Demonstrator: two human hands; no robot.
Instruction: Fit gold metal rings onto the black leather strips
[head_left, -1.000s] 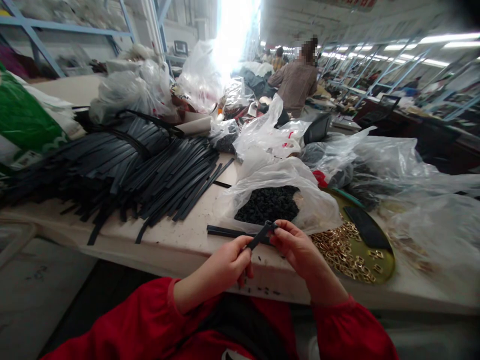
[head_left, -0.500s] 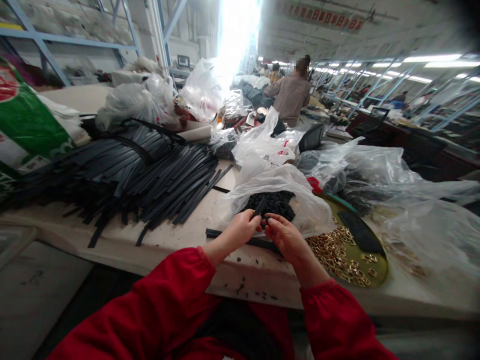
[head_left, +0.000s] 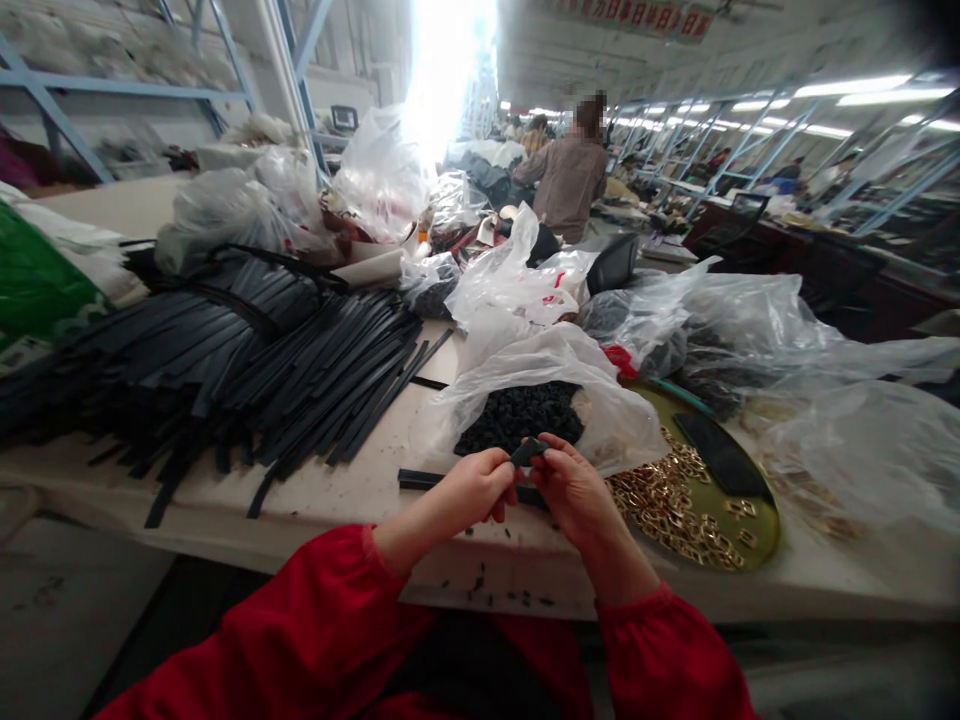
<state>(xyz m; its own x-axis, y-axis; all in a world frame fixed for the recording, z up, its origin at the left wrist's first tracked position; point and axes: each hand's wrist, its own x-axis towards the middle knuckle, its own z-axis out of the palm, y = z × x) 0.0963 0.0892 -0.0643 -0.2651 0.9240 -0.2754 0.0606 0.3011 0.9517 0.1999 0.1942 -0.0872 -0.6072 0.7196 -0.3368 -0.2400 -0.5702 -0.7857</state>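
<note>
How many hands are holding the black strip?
2: the left hand on the left of the strip, the right hand on its right. No others show there.

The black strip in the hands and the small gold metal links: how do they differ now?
Colour: the narrow black strip looks dull; the small gold metal links shine. Pose: the strip is held up between the left hand and right hand, while the links lie heaped on the round yellow tray. Shape: the strip's visible part looks solid; the links are open in the middle.
</note>
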